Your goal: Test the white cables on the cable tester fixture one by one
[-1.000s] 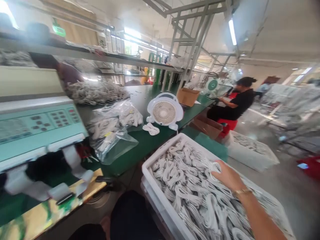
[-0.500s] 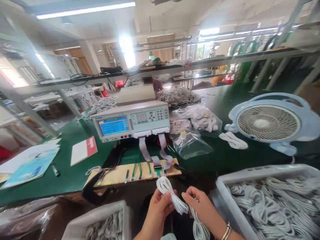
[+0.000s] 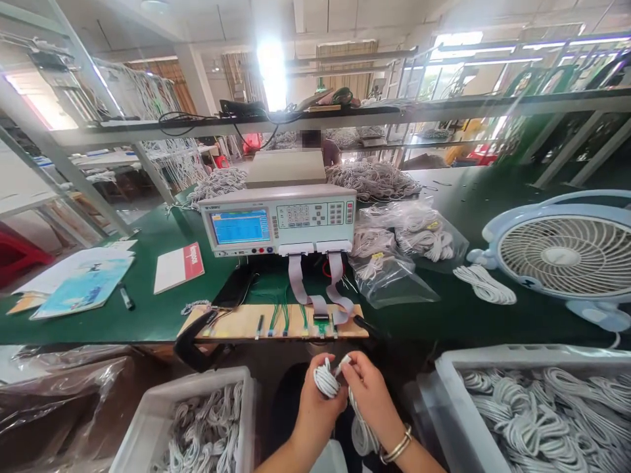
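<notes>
Coil (image 3: 325,382) of white cable sits in our left hand (image 3: 315,404), just in front of the board (image 3: 221,326) at the table's near edge. Behind the board stands the meter (image 3: 276,226), its screen lit, with two grey ribbons (image 3: 298,282) running down toward the board. A black clamp (image 3: 190,347) grips the board's left end. To the right on the table (image 3: 434,325) we see bagged coils (image 3: 377,263), a loose coil (image 3: 486,284) and the fan (image 3: 566,256); to the left, a booklet (image 3: 172,269), a marker (image 3: 126,297) and papers (image 3: 83,289). Cable heaps (image 3: 374,180) lie behind the meter, and a person (image 3: 332,154) is partly hidden there.

Both our forearms reach up from below, hands close together. Our left fingers wrap the coil; our right hand (image 3: 367,387) pinches a white end (image 3: 344,362) beside it. A second coil (image 3: 363,433) hangs below the right palm; we cannot tell how it is held.

The left bin (image 3: 197,380) and right bin (image 3: 532,356), both loaded with coils, flank us. We have a gap between each forearm and the nearer bin's wall, while the board's front edge lies just beyond our fingertips.
</notes>
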A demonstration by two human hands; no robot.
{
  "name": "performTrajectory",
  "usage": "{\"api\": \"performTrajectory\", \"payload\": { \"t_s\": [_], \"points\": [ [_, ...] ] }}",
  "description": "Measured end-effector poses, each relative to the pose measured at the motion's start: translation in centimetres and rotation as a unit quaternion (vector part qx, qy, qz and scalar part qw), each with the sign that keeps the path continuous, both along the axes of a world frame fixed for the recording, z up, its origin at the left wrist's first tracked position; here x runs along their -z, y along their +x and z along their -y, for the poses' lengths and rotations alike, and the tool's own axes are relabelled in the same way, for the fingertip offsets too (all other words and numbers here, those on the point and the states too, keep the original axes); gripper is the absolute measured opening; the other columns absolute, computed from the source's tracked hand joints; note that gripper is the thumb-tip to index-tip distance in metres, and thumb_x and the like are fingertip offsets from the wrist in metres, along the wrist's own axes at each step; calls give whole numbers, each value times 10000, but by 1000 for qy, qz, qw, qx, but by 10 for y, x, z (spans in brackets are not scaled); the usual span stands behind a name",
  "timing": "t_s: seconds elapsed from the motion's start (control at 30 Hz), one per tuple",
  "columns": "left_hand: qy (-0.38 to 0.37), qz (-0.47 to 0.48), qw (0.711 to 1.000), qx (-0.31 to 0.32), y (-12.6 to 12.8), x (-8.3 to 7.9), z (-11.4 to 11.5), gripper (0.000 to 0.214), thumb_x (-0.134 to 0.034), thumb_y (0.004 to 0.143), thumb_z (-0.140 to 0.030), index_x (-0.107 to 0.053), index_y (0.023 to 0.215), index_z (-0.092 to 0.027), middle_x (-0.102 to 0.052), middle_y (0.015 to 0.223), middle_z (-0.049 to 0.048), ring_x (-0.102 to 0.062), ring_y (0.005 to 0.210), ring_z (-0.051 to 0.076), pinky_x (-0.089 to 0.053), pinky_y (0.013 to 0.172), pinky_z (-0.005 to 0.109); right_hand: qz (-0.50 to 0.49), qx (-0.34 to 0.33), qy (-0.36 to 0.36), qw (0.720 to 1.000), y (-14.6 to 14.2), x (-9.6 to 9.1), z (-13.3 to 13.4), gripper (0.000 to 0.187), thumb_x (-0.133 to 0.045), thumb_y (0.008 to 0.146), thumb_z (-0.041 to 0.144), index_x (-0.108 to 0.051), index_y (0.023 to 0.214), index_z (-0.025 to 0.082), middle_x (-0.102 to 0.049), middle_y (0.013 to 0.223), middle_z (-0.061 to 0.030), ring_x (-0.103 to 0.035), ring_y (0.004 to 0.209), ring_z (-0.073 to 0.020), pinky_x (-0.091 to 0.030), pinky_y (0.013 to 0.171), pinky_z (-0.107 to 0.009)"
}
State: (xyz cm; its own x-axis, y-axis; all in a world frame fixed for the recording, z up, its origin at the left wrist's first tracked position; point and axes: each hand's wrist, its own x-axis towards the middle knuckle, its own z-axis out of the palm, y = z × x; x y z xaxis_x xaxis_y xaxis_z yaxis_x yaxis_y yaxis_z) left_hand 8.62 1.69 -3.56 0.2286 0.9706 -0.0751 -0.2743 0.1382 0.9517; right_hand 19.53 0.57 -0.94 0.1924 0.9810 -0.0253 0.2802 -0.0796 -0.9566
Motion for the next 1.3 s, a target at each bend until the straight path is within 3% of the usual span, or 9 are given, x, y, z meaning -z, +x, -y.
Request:
{"api": "performTrajectory", "payload": {
  "t_s": [0.07, 0.13, 0.27, 0.4, 0.47, 0.73, 0.87, 1.03, 1.3],
  "points": [
    [6, 20, 1000, 12, 3, -2, 2, 412, -668, 560, -212, -471, 922, -191, -537, 862, 28, -499, 780, 146, -376, 719, 247, -64, 17, -5, 998, 1, 5, -4, 193, -458, 749, 338, -531, 754, 160, -603, 632, -14, -557, 589, -153, -417, 547, -234],
    [-8, 59, 995, 76, 1, -7, 2, 427, -684, 541, -240, -488, 914, -177, -534, 834, 25, -486, 755, 138, -371, 692, 238, -110, 30, -22, 993, 5, 11, -9, 239, -500, 719, 367, -559, 766, 140, -620, 631, -28, -559, 573, -159, -421, 531, -241],
    [-95, 131, 972, 172, -10, -21, -4, 256, -585, 659, -311, -549, 834, -127, -519, 755, 27, -465, 686, 110, -363, 632, 218, -114, 41, -42, 992, 12, 17, -19, 321, -571, 647, 410, -615, 757, 112, -633, 595, -40, -555, 537, -167, -417, 501, -248],
    [-259, 189, 937, 137, -15, -21, -19, 224, -539, 699, -337, -557, 808, -142, -531, 774, 32, -488, 689, 104, -386, 621, 215, -88, 20, -26, 996, 15, 11, -27, 359, -552, 662, 431, -637, 794, 108, -654, 655, -63, -572, 587, -188, -438, 544, -266],
    [-296, 168, 933, 114, -15, -15, -26, 263, -559, 679, -366, -567, 806, -136, -537, 722, 25, -479, 609, 80, -392, 582, 201, -82, 7, -17, 996, 15, 8, -31, 349, -548, 676, 414, -641, 817, 108, -662, 719, -79, -576, 628, -195, -444, 581, -277],
    [-222, 45, 970, 86, -28, -12, -48, 283, -650, 579, -356, -552, 683, -112, -541, 576, 5, -463, 497, 59, -385, 490, 175, -222, 41, -70, 972, 4, 13, -39, 399, -581, 644, 439, -633, 837, 93, -644, 614, -61, -558, 522, -171, -436, 495, -267],
    [-230, 25, 970, 72, -26, -11, -54, 277, -666, 545, -345, -485, 579, -138, -510, 490, -23, -444, 431, 56, -369, 441, 174, -136, 19, -35, 990, 8, 8, -37, 338, -571, 667, 400, -629, 840, 115, -648, 662, -54, -561, 591, -173, -434, 558, -259],
    [-236, 55, 970, 5, -10, -5, -52, 256, -662, 546, -302, -465, 546, -139, -497, 466, -26, -429, 410, 47, -349, 419, 157, -57, -28, -35, 997, 16, -2, -29, 320, -545, 677, 420, -638, 803, 141, -660, 710, -60, -579, 660, -195, -439, 591, -254],
    [-223, 155, 961, -59, 3, -6, -41, 279, -677, 544, -340, -506, 580, -122, -500, 512, -19, -438, 449, 44, -376, 482, 167, -139, -9, -28, 990, 14, 8, -21, 341, -579, 650, 408, -635, 855, 141, -657, 739, -62, -573, 670, -198, -441, 616, -275]
  ]
}}
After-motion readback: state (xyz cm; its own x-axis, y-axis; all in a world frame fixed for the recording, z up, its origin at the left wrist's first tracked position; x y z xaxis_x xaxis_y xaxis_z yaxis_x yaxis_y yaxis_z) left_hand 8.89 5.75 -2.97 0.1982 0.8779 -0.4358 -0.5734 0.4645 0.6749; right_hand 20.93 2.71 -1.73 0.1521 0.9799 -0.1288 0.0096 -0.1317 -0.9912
